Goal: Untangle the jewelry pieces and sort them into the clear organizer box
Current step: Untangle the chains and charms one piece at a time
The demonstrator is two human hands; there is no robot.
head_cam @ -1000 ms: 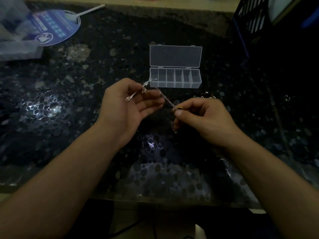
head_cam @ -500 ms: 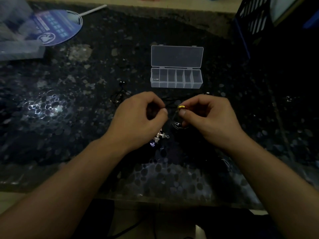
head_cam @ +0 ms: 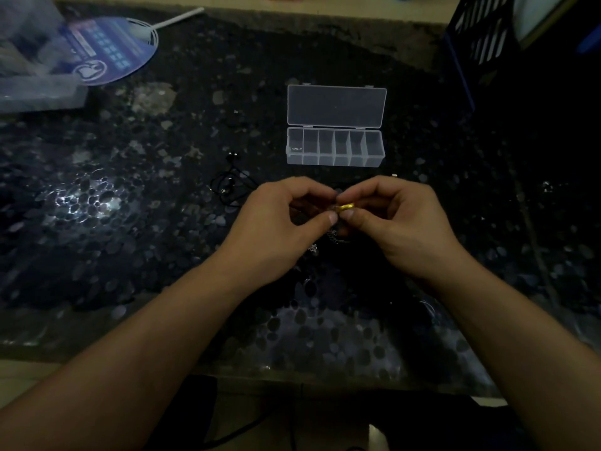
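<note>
The clear organizer box lies open on the dark speckled table, lid folded back, with a small piece in its leftmost compartment. Just in front of it my left hand and my right hand meet fingertip to fingertip. My right hand pinches a gold ring, and my left thumb and fingers pinch the jewelry right beside it. A thin silver chain dangles below the two hands. A black cord necklace lies on the table to the left of my left hand.
A round blue hand fan and a clear plastic bag lie at the far left. A dark slatted crate stands at the far right. The table's front edge runs below my forearms.
My left hand dropped from a raised, palm-up hold of the silver chain to a pinch at the gold ring, closing the gap to my right hand. The chain now hangs slack below.
</note>
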